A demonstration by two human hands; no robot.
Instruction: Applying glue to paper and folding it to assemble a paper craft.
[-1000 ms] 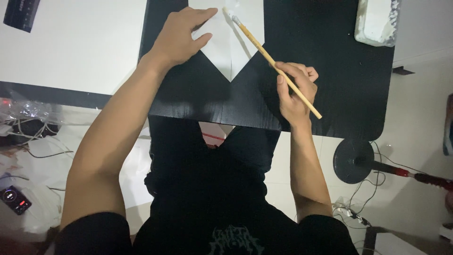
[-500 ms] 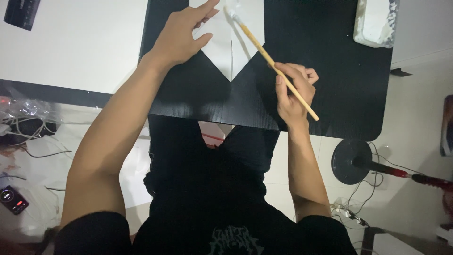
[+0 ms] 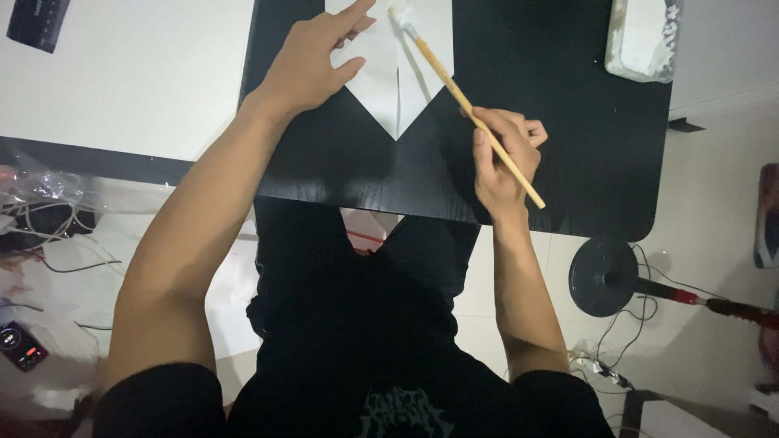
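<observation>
A folded white paper [image 3: 406, 81] with a pointed lower tip lies on the black table [image 3: 568, 130]. My left hand [image 3: 312, 61] rests flat on the paper's left side, fingers spread, holding it down. My right hand [image 3: 503, 154] grips a long wooden brush [image 3: 466, 101] like a pen. The brush slants up to the left and its white-coated tip touches the upper part of the paper.
A white-filled container [image 3: 641, 36] sits at the table's far right corner. A white board [image 3: 122, 73] lies to the left with a dark device [image 3: 36, 23] on it. On the floor are cables [image 3: 49, 219], a round black stand base [image 3: 604, 276] and a small gadget [image 3: 23, 347].
The brush tip has slid a little up the paper, and my left hand shifted slightly up with the view. My right hand keeps its grip.
</observation>
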